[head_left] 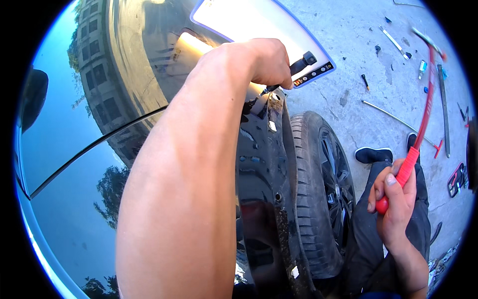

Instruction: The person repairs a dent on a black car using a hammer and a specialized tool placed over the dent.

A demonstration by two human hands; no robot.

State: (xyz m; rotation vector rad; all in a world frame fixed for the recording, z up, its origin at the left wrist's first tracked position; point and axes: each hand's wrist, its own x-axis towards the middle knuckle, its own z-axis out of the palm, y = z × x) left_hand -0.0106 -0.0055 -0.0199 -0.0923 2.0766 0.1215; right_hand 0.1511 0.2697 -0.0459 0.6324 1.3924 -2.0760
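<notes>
My left hand is closed round a black punch-like tool; its thick square end sticks out to the right of the fist. The tool's thin end points down toward the edge of a glossy dark car body panel; whether it touches is hard to tell. In my right hand, wrapped about the red grip, a long-handled hammer is held raised, its slim head up at the far right. A lit light board with a blue rim stands just beyond my left hand.
Below my left hand runs a black inner body edge beside a tyre with a dark rim. On the concrete floor lie a T-handled rod, a flat bar and several small tools. My shoe rests near the wheel.
</notes>
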